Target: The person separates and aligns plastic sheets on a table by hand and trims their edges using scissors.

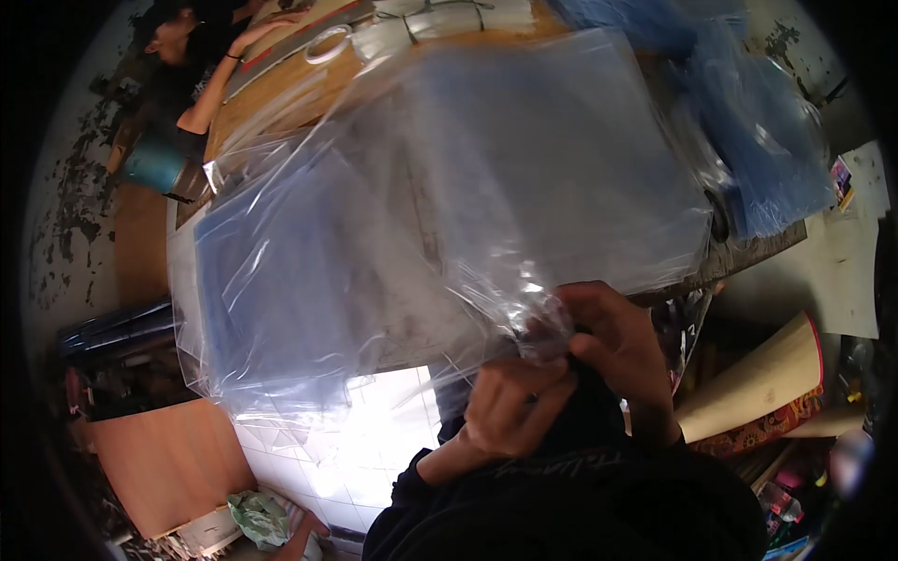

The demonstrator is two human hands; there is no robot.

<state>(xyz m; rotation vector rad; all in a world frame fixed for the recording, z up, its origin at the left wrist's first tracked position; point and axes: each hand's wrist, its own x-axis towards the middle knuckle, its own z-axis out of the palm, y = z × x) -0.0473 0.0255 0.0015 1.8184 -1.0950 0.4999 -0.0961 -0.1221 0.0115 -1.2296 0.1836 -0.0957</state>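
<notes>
A clear plastic sheet lies across the table, its near edge gathered in front of my body. My left hand is closed on the gathered edge, fingers curled. Just to its right, my right hand pinches the same bunched plastic between thumb and fingers. Under and beside the sheet are a stack of clear plastic on the right and a bluish stack on the left, which reaches over the table's near edge.
Another person's arm rests at the table's far left, near a tape roll. Bluish plastic hangs at the right. A rolled sheet stands at lower right; a wooden board is at lower left.
</notes>
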